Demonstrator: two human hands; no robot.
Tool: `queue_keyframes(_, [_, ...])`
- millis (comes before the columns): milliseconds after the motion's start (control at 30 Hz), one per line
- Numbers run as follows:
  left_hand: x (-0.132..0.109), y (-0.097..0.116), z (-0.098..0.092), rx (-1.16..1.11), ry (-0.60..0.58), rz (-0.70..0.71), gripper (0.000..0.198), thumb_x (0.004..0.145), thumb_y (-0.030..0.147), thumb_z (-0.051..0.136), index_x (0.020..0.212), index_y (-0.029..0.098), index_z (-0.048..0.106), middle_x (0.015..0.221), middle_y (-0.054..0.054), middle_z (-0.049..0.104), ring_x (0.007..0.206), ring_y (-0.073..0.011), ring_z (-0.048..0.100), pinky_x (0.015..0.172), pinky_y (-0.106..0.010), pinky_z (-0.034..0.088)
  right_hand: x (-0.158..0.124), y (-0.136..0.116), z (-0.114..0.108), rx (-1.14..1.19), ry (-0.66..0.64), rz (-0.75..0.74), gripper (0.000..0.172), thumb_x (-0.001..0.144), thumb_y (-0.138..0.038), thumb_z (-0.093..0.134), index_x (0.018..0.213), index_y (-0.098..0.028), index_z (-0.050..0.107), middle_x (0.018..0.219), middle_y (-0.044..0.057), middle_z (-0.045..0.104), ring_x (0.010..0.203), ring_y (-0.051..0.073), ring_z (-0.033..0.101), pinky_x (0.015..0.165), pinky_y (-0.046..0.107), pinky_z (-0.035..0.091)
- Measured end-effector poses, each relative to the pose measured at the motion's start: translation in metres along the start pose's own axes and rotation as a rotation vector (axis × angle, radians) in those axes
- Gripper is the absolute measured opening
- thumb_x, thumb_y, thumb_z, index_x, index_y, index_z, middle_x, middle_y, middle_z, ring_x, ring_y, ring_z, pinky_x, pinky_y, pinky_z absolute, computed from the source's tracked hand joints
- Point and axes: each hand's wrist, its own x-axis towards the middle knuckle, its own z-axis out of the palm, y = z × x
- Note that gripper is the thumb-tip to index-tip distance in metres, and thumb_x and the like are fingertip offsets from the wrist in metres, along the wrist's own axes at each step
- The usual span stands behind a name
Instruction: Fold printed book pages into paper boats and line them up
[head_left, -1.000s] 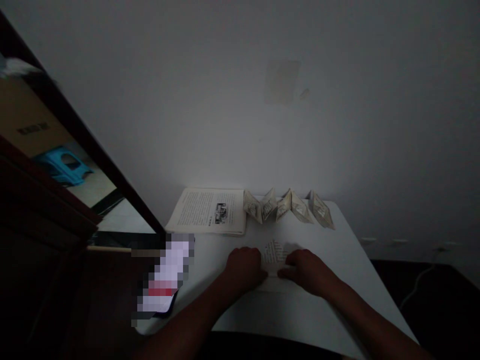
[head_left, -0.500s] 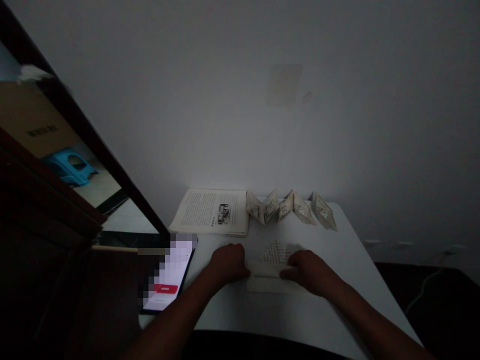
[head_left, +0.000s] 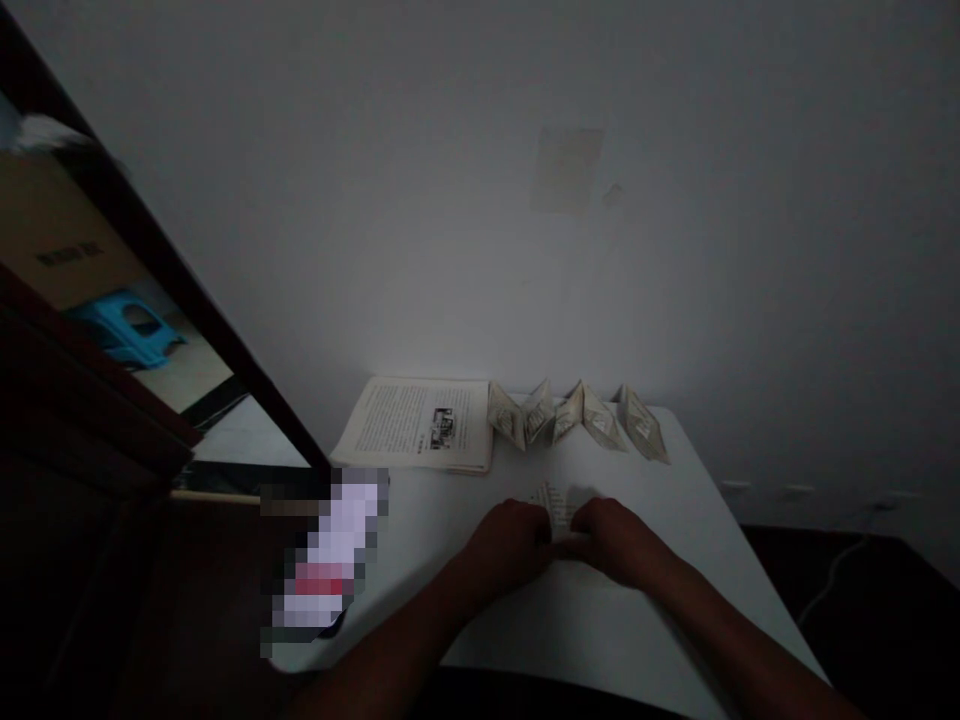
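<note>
Between my two hands is a sheet of printed paper (head_left: 559, 508), partly folded, with a pointed top showing above the fingers. My left hand (head_left: 514, 538) is closed on its left part, knuckles up. Closed on the right part, my right hand (head_left: 611, 540) has its thumb along the lower fold. The hands nearly meet and hide most of the sheet. Beyond them, several folded paper boats (head_left: 570, 415) of printed paper stand in a row along the back of the white table (head_left: 420, 510).
An open-faced stack of printed pages (head_left: 397, 420) lies at the back left. A phone (head_left: 334, 550) with a blurred screen rests at the table's left edge. A dark-framed mirror (head_left: 172, 270) leans at the left, and the wall (head_left: 450, 250) rises behind the table.
My left hand has moved right along the paper, close to my right hand. More of the sheet is covered now. The right hand has stayed nearly in place.
</note>
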Motion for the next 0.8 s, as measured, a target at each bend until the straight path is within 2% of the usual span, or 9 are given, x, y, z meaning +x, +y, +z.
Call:
queue_keyframes(200, [-0.003, -0.005, 0.002, 0.045, 0.016, 0.013, 0.017, 0.074, 0.027, 0.053, 0.079, 0.016, 0.066, 0.080, -0.006, 0.068, 0.074, -0.0189, 0.061, 0.069, -0.028, 0.045, 0.002, 0.003, -0.002, -0.004, -0.017, -0.007, 0.030, 0.070, -0.046, 0.064, 0.060, -0.018, 0.066, 0.064, 0.005, 0.066, 0.064, 0.018, 0.060, 0.052, 0.025, 0.031])
queue_keyframes(367, [-0.001, -0.003, 0.000, 0.042, -0.016, 0.000, 0.015, 0.072, 0.025, 0.055, 0.078, 0.016, 0.066, 0.080, -0.005, 0.067, 0.075, -0.0183, 0.060, 0.070, -0.027, 0.045, 0.001, 0.011, -0.002, 0.017, -0.001, 0.040, 0.029, 0.064, -0.049, 0.067, 0.065, -0.020, 0.067, 0.072, 0.004, 0.067, 0.068, 0.019, 0.060, 0.052, 0.025, 0.032])
queue_keyframes(800, [0.000, -0.004, 0.002, 0.049, -0.002, 0.022, 0.014, 0.072, 0.025, 0.055, 0.077, 0.015, 0.064, 0.080, -0.005, 0.066, 0.076, -0.0184, 0.060, 0.071, -0.027, 0.045, -0.019, 0.062, -0.007, 0.100, -0.030, 0.110, 0.024, 0.066, -0.043, 0.065, 0.064, -0.019, 0.066, 0.064, 0.003, 0.067, 0.064, 0.019, 0.062, 0.052, 0.024, 0.034])
